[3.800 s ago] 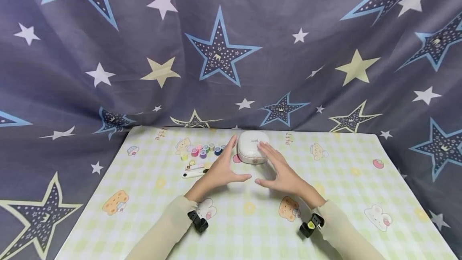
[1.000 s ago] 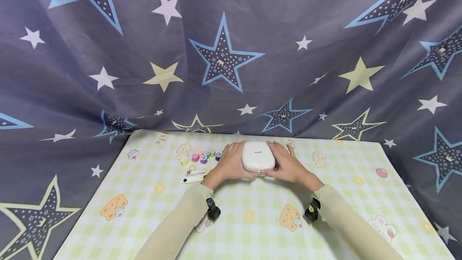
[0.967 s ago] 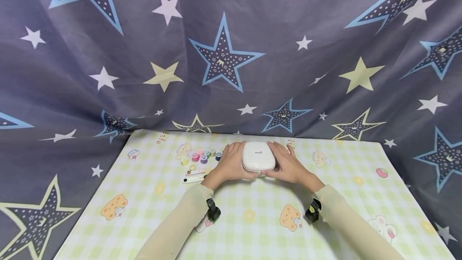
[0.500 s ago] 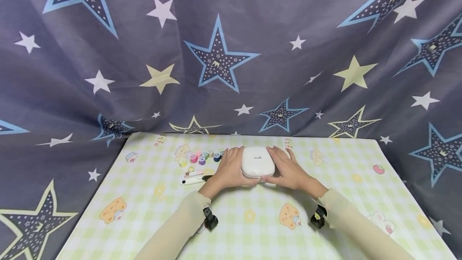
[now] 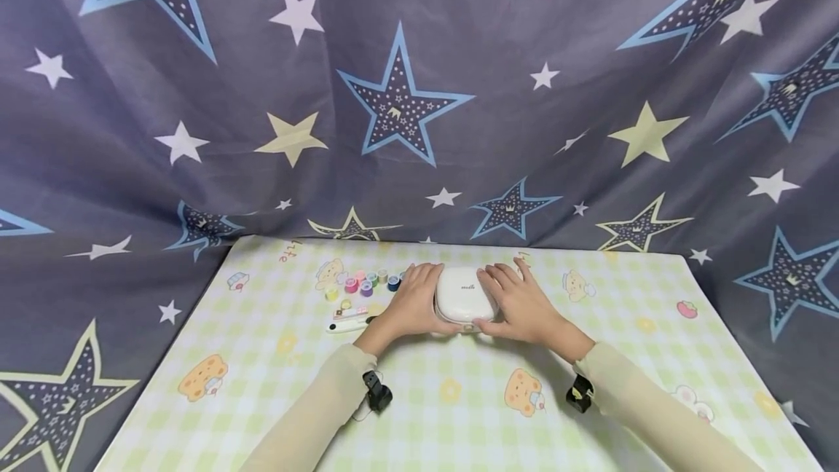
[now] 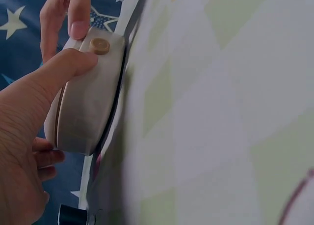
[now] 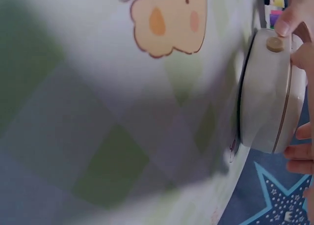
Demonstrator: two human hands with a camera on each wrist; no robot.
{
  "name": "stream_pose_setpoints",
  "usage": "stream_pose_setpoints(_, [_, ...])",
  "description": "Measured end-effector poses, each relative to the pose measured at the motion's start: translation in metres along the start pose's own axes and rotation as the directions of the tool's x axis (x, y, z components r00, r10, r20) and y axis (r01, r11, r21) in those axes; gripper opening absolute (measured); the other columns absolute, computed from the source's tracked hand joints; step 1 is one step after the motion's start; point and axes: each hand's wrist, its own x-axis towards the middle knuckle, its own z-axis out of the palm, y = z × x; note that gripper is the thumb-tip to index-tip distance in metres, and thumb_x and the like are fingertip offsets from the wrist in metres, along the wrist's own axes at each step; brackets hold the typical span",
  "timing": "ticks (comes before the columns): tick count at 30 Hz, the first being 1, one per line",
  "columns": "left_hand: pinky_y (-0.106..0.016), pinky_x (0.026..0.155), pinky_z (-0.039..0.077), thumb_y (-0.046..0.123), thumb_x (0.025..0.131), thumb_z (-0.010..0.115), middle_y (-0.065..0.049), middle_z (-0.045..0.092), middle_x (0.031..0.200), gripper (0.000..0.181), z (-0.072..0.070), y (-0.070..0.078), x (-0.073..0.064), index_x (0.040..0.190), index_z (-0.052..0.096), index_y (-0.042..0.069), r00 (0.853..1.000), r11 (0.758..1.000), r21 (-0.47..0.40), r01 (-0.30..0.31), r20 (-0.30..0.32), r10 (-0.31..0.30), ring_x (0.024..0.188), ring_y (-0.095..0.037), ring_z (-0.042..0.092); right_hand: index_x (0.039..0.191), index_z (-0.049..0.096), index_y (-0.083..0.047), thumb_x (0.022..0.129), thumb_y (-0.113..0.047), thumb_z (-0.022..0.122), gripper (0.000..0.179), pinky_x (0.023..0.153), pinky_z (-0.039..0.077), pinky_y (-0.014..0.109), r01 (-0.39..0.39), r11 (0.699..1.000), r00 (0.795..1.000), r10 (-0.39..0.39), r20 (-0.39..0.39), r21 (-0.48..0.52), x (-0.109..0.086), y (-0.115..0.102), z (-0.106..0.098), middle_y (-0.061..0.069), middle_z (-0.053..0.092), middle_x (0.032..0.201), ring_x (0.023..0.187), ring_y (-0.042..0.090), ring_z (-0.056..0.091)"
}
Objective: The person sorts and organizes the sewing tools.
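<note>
White case (image 5: 465, 296) clamped between fingers of left hand (image 5: 414, 306) and right hand (image 5: 523, 309) — even thumb pressure beside button (image 6: 100, 46) advised.

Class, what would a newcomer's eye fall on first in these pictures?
The star-patterned curtain filling the background probably comes first. Next is the white case near the far edge of the table, between the left hand and right hand. Colourful spool-like things cluster farther left.

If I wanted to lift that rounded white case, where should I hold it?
Probably by the lower body of the white case, coming from left and right together: its side walls stand steep. The rounded lid shows no handle and meets the body at a seam, so gripping the lid alone might open it.
</note>
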Motion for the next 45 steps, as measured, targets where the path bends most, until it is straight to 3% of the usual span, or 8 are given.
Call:
stream_pose_setpoints(7, [-0.06, 0.124, 0.02, 0.062, 0.058, 0.089, -0.017, 0.051, 0.145, 0.124, -0.003, -0.004, 0.006, 0.152, 0.038, 0.001, 1.0, 0.999, -0.036, 0.008, 0.024, -0.007, 0.141, -0.035, 0.042, 0.137, 0.059, -0.001, 0.08, -0.074, 0.053, 0.092, 0.11, 0.036, 0.064, 0.092, 0.989, 0.992, -0.101, -0.076, -0.12, 0.011, -0.001, -0.002, 0.018, 0.068, 0.121, 0.114, 0.036, 0.061])
stream_pose_setpoints(15, [-0.057, 0.124, 0.023, 0.058, 0.057, 0.091, -0.016, 0.054, 0.141, 0.121, -0.003, -0.004, 0.007, 0.151, 0.04, 0.001, 1.0, 0.998, -0.066, -0.001, 0.025, 0.002, 0.137, -0.033, 0.046, 0.137, 0.059, 0.0, 0.081, -0.076, 0.05, 0.095, 0.109, 0.039, 0.061, 0.098, 0.979, 0.993, -0.108, -0.047, -0.177, 0.011, -0.001, -0.003, 0.02, 0.069, 0.119, 0.109, 0.036, 0.064])
stream_pose_setpoints(24, [-0.056, 0.125, 0.019, 0.062, 0.058, 0.09, -0.016, 0.054, 0.142, 0.124, -0.003, -0.004, 0.006, 0.153, 0.037, 0.0, 0.996, 0.999, -0.047, 0.026, 0.081, -0.022, 0.137, -0.033, 0.044, 0.137, 0.059, 0.0, 0.084, -0.077, 0.046, 0.094, 0.106, 0.042, 0.06, 0.07, 0.986, 0.997, -0.076, -0.034, -0.152, 0.006, -0.003, 0.003, 0.021, 0.067, 0.122, 0.11, 0.037, 0.063])
stream_pose_setpoints(32, [-0.059, 0.124, 0.02, 0.072, 0.056, 0.084, -0.009, 0.055, 0.136, 0.116, 0.005, -0.006, 0.009, 0.144, 0.045, 0.008, 0.999, 0.995, 0.091, -0.028, 0.041, 0.024, 0.134, -0.028, 0.046, 0.134, 0.06, 0.0, 0.083, -0.077, 0.045, 0.094, 0.103, 0.044, 0.058, 0.077, 0.986, 0.995, -0.086, -0.059, -0.146, 0.003, -0.002, 0.006, 0.02, 0.067, 0.117, 0.108, 0.036, 0.062])
stream_pose_setpoints(38, [-0.058, 0.123, 0.023, 0.072, 0.055, 0.085, -0.01, 0.056, 0.133, 0.116, 0.004, -0.005, 0.01, 0.143, 0.046, 0.005, 0.999, 0.996, 0.081, -0.033, 0.038, 0.03, 0.131, -0.029, 0.048, 0.13, 0.062, 0.003, 0.078, -0.075, 0.054, 0.094, 0.1, 0.045, 0.057, 0.092, 0.986, 0.992, -0.104, -0.078, -0.136, 0.008, -0.003, 0.003, 0.021, 0.067, 0.112, 0.103, 0.037, 0.063])
stream_pose_setpoints(45, [-0.054, 0.123, 0.025, 0.067, 0.056, 0.088, -0.011, 0.058, 0.125, 0.11, 0.001, -0.006, 0.012, 0.137, 0.049, 0.004, 0.999, 0.998, 0.036, -0.046, 0.02, 0.046, 0.123, -0.029, 0.051, 0.127, 0.063, 0.003, 0.078, -0.075, 0.052, 0.093, 0.096, 0.046, 0.053, 0.089, 0.985, 0.993, -0.099, -0.057, -0.145, 0.015, -0.003, 0.001, 0.02, 0.068, 0.108, 0.098, 0.036, 0.063])
